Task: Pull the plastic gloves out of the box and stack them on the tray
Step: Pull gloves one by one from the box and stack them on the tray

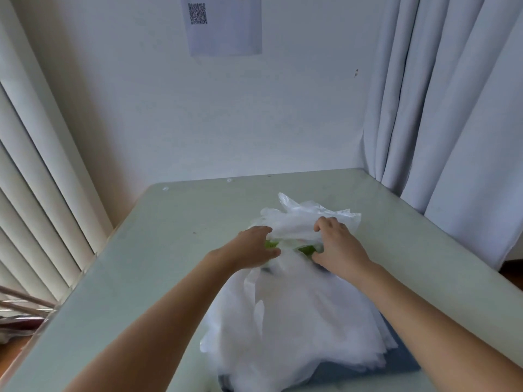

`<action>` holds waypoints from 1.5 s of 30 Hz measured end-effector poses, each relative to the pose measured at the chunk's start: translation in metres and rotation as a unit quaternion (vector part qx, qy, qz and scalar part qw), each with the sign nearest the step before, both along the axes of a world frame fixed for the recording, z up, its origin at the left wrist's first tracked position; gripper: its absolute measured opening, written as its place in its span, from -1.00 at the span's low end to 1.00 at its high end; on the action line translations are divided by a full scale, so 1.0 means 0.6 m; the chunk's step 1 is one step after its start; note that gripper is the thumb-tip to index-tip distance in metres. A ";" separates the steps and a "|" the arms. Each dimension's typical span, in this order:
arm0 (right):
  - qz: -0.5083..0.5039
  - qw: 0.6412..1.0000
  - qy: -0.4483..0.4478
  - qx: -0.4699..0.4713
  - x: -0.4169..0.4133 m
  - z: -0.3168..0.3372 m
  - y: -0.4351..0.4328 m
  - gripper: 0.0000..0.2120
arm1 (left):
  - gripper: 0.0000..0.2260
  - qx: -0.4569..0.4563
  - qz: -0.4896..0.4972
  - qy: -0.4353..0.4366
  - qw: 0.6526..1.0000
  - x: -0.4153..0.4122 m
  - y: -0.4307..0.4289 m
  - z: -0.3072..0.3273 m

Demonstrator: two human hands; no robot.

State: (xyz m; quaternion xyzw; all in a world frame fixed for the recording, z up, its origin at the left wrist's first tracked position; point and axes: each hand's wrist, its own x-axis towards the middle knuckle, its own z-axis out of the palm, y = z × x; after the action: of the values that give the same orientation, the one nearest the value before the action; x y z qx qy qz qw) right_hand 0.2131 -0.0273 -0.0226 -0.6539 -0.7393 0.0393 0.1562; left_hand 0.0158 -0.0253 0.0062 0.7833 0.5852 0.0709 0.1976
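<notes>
- The right hand has its fingers curled down into a crumpled bunch of plastic gloves. Its thumb lies on the near side, so the grip is closed on the film.
- The left hand clasps the left end of the box. Its fingers lie fairly straight over the top and its thumb is on the near side, a wide hold around the carton.
- One box is in view. Only two small green patches of it show between the hands, and the rest is covered by plastic.
- The bunch spills from the top of the box and spreads away towards the far side of the table. The single gloves in it cannot be counted.
- Nearer the person, touching the box, lies one stack of gloves. It is white, translucent and many layers deep, too many to count.
- That stack rests on one blue-grey tray, and only the tray's right and near edges show from under it.
- Two bare forearms reach in from the near edge, one on each side of the stack.
- The table is pale green and stands in a corner.
- One pale curtain hangs on the right and one set of vertical blinds on the left.
- One sheet of paper with one QR code is fixed to the wall.
</notes>
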 end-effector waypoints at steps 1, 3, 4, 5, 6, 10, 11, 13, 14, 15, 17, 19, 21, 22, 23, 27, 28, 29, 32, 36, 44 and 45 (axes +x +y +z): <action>-0.005 1.000 -0.009 0.001 -0.001 0.000 0.003 -0.70 | -0.46 -0.006 0.006 -0.006 1.000 -0.003 0.003 -0.004; -0.015 1.000 -0.005 0.018 0.003 0.000 0.007 -0.88 | -0.48 -0.012 0.013 -0.017 1.000 -0.007 0.006 -0.011; -0.018 0.999 0.012 0.031 0.006 0.000 0.008 -0.87 | -0.48 -0.010 0.016 -0.022 1.000 -0.010 0.008 -0.014; -0.017 0.998 0.034 0.042 0.010 0.002 0.010 -0.81 | -0.48 -0.004 0.020 -0.027 0.999 -0.012 0.009 -0.016; -0.012 0.997 0.056 0.050 0.016 0.005 0.012 -0.77 | -0.48 0.001 0.024 -0.033 0.999 -0.015 0.011 -0.017; 0.012 0.985 0.160 0.062 0.034 0.033 0.022 -0.83 | -0.52 0.033 0.050 -0.069 0.996 -0.017 0.015 -0.012; 0.015 0.981 0.179 0.068 0.037 0.041 0.024 -0.85 | -0.54 0.052 0.054 -0.085 0.994 -0.015 0.015 -0.007; 0.024 0.975 0.197 0.098 0.042 0.063 0.030 -0.87 | -0.55 0.100 0.053 -0.115 0.987 -0.008 0.015 0.011; 0.032 0.973 0.200 0.112 0.044 0.077 0.032 -0.88 | -0.53 0.120 0.049 -0.130 0.983 -0.004 0.016 0.021; 0.041 0.971 0.205 0.120 0.045 0.092 0.033 -0.89 | -0.50 0.139 0.046 -0.148 0.978 0.000 0.017 0.033; 0.073 0.966 0.220 0.116 0.043 0.125 0.030 -0.89 | -0.39 0.165 0.040 -0.183 0.968 0.011 0.020 0.058; 0.118 0.960 0.238 0.089 0.037 0.156 0.021 -0.84 | -0.27 0.192 0.024 -0.201 0.960 0.023 0.022 0.083; 0.152 0.951 0.264 0.052 0.037 0.185 0.007 -0.85 | -0.19 0.207 -0.006 -0.196 0.958 0.033 0.021 0.106; 0.167 0.944 0.284 0.036 0.037 0.198 -0.003 -0.87 | -0.20 0.209 -0.023 -0.186 0.960 0.035 0.022 0.115; 0.178 0.934 0.308 0.025 0.039 0.212 -0.013 -0.87 | -0.25 0.214 -0.042 -0.170 0.961 0.037 0.022 0.124; 0.203 0.854 0.479 -0.004 0.051 0.256 -0.054 -0.80 | -0.78 0.181 -0.045 -0.234 0.954 0.034 0.013 0.156; 0.199 0.837 0.511 -0.005 0.055 0.262 -0.061 -0.80 | -0.74 0.149 -0.038 -0.280 0.948 0.034 0.006 0.162; 0.188 0.833 0.521 0.001 0.061 0.265 -0.066 -0.80 | -0.73 0.120 -0.035 -0.315 0.941 0.033 0.000 0.166; 0.151 0.850 0.504 0.010 0.075 0.262 -0.079 -0.81 | -0.76 0.099 -0.036 -0.310 0.945 0.034 -0.019 0.167; 0.117 0.888 0.444 0.019 0.093 0.253 -0.103 -0.89 | -0.83 0.089 -0.023 -0.335 0.938 0.035 -0.040 0.160; 0.103 0.944 0.313 0.012 0.085 0.277 -0.139 -0.63 | -0.89 -0.004 -0.088 -0.409 0.908 0.035 -0.077 0.190; 0.105 0.952 0.288 0.023 0.078 0.281 -0.141 -0.66 | -0.89 -0.005 -0.092 -0.402 0.911 0.037 -0.081 0.193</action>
State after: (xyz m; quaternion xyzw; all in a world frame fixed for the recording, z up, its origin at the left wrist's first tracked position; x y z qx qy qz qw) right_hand 0.2597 -0.1119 0.1460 -0.5300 -0.7276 0.2252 0.3728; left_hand 0.0382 -0.0738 0.1217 0.7375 0.3821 0.3586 0.4261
